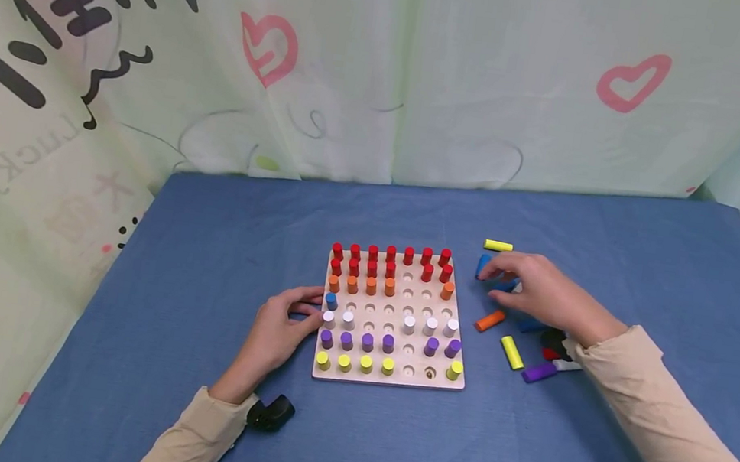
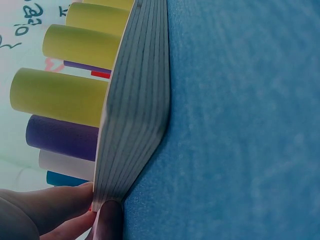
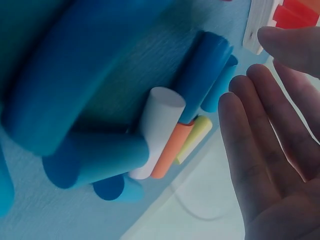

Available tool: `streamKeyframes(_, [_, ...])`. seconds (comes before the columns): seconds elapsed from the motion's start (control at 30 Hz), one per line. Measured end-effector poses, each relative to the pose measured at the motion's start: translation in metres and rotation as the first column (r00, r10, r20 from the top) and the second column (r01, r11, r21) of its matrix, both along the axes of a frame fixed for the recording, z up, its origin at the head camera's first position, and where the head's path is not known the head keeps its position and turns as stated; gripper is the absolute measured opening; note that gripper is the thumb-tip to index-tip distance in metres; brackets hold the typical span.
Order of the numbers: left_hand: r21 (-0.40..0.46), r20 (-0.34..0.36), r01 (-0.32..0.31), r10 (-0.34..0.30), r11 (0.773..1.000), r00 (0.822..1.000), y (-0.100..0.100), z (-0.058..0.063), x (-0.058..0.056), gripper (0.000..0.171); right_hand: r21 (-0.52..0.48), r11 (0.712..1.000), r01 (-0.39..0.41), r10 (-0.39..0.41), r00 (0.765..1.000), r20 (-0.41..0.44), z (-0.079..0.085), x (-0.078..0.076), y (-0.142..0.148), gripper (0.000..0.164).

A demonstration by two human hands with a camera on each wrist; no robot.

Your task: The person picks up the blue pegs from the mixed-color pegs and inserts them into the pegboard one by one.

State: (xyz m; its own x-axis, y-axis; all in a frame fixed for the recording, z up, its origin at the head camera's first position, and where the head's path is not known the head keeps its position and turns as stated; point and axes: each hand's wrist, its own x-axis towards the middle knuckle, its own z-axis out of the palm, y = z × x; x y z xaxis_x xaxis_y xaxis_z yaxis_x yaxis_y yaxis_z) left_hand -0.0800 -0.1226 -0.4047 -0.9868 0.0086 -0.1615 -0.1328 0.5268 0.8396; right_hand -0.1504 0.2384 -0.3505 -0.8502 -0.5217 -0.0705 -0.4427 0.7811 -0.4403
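A square wooden pegboard (image 1: 372, 374) lies on the blue cloth with rows of red, orange, white, purple and yellow pegs. One blue peg (image 1: 331, 301) stands at its left side, and several holes show without pegs. My left hand (image 1: 278, 328) holds the board's left edge; the left wrist view shows its fingertips (image 2: 80, 195) against the layered wooden side. Over the loose pegs to the right is my right hand (image 1: 536, 286), fingers spread and nothing between them. Close by lie a blue peg (image 1: 484, 265) and a white peg (image 3: 160, 125).
Loose pegs lie right of the board: a yellow peg (image 1: 498, 245) at the back, an orange peg (image 1: 490, 321), another yellow peg (image 1: 512, 353) and a purple peg (image 1: 539, 372). The right forearm partly covers the pile. A printed curtain (image 1: 430, 77) hangs behind the table.
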Motion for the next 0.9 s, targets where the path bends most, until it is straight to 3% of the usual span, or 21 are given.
streamKeyframes(0.57, [-0.003, 0.0, -0.004, 0.004, 1.0, 1.0, -0.0002, -0.0009, -0.0002, 0.043, 0.052, 0.998, 0.038, -0.04, 0.999, 0.036, -0.0053, -0.0072, 0.0055, 0.021])
streamKeyframes(0.9, [-0.009, -0.01, 0.001, -0.001, 1.0, 1.0, -0.0007, -0.001, 0.0003, 0.042, 0.073, 0.997, 0.02, -0.023, 0.999, 0.029, -0.0072, -0.0099, 0.0059, 0.019])
